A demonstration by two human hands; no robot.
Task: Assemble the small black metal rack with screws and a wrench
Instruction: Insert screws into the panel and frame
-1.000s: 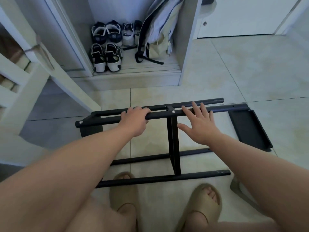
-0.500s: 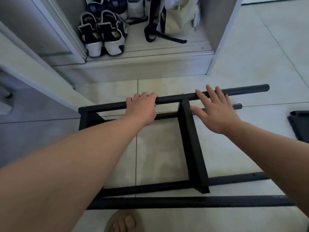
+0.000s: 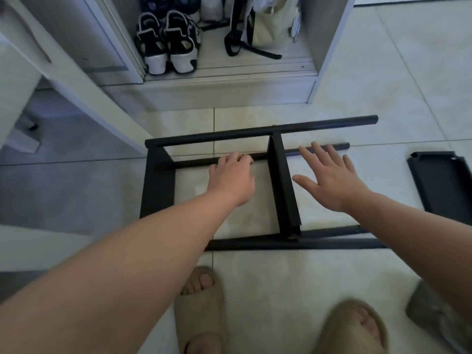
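Currently the small black metal rack frame (image 3: 281,180) sits on the pale tiled floor (image 3: 255,290) dead ahead of me, rails running left-right. My left hand (image 3: 231,175) curls its fingers over the far lower rail (image 3: 194,163). My right hand (image 3: 329,180) is spread flat and empty, fingertips at that rail's free right end.

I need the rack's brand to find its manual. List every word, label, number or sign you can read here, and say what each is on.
Nothing in this view can be read.
black metal rack: plain bars, no label or marking shows.
loose black panel: no print shows.
sneakers: black and white pattern only, no brand can be made out.
bag: no lettering can be made out.
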